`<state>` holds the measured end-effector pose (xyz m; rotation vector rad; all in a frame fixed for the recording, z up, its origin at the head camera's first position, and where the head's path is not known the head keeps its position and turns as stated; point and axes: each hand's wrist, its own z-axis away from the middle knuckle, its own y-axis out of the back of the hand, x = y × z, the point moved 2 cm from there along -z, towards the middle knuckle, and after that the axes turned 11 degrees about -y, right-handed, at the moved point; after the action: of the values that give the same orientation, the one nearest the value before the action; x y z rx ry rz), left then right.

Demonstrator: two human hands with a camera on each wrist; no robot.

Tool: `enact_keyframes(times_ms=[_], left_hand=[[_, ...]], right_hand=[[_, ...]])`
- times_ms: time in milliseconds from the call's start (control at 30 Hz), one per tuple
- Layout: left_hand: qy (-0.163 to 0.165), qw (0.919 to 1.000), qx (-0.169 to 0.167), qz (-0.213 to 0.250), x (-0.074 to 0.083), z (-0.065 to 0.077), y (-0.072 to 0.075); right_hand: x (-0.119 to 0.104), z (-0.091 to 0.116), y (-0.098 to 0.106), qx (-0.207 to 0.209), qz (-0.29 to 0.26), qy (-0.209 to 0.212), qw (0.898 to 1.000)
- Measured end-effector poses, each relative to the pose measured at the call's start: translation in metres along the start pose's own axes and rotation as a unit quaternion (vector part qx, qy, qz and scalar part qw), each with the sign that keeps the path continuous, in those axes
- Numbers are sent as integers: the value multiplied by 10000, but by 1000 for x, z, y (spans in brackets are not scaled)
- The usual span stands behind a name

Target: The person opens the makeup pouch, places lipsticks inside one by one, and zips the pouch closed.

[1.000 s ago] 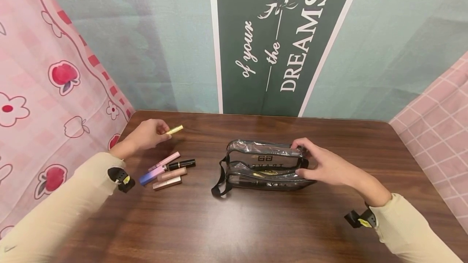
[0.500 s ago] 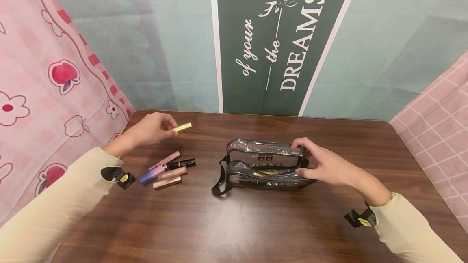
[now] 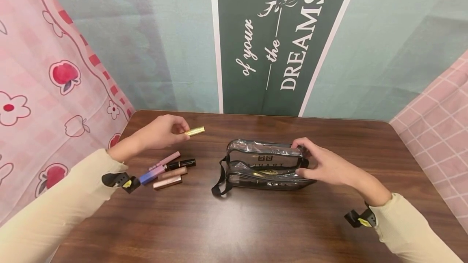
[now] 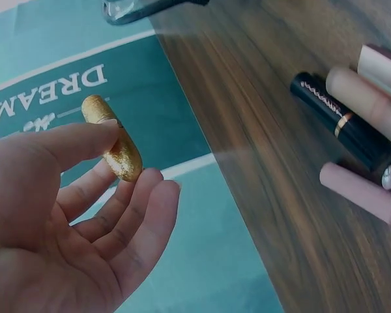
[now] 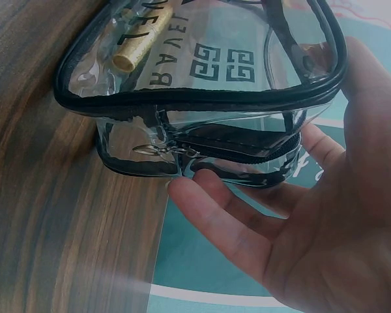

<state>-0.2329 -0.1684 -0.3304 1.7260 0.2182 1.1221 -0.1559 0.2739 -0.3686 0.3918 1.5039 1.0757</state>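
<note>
My left hand [image 3: 161, 134] pinches a gold lipstick tube [image 3: 196, 131] between thumb and fingers, raised over the far left of the table. In the left wrist view the lipstick tube [image 4: 125, 156] is glittery with rounded ends. At the right end of a clear toiletry pouch [image 3: 268, 184] with black trim, my right hand [image 3: 325, 163] grips the edge with thumb and fingers. The pouch's top gapes. Through its clear wall, the right wrist view shows another gold tube [image 5: 143, 42] inside, plus a zipper pull [image 5: 153, 150] at the end.
Left of the pouch lie a pink tube [image 3: 170, 158], a black tube [image 3: 184, 164], a blue-purple tube [image 3: 151, 175], a tan tube [image 3: 174, 173] and a rose-gold box-shaped tube [image 3: 168, 182]. A black strap [image 3: 219, 184] loops from the pouch. Curtains border the wooden table [image 3: 234, 230].
My left hand has carried the gold lipstick tube rightward, toward the pouch. The right hand and the pouch have stayed in place.
</note>
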Motion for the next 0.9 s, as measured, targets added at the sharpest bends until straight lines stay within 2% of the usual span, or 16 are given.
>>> enact_keyframes(times_ms=[333, 900], left_hand=[[-375, 9993, -51, 40, 20, -2, -8], [-632, 9974, -347, 69, 57, -21, -22]], right_hand=[[0, 0, -1, 75, 20, 87, 9999], [1, 0, 0, 131, 119, 207, 9996]])
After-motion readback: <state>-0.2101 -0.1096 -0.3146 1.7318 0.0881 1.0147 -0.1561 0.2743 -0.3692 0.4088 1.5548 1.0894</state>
